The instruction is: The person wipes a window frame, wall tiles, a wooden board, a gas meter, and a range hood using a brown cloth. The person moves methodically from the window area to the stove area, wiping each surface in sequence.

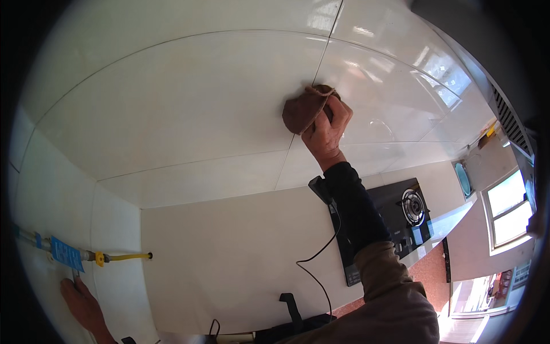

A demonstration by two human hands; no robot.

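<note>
Up on the white tiled wall [189, 92], my right hand [326, 132] grips a bunched brown cloth [303, 112] and presses it across a vertical tile joint. The fingers are closed around the cloth's right side. At the lower left, my left hand [83, 304] lies against the side wall with its fingers stretched out, seemingly holding nothing. Just above those fingertips hangs a blue tag [67, 253] on a gas pipe. A yellow valve and yellow hose [129, 257] run from that pipe to a hole in the pale counter.
Below the wall runs the pale counter [229, 246]. A black gas hob [395, 212] with a round burner [413, 207] sits under my right forearm. A dark range hood [487, 63] juts in at upper right. Farther right are a blue basin [462, 179] and a window [508, 209]. A thin black cable [321, 252] dangles from my right sleeve.
</note>
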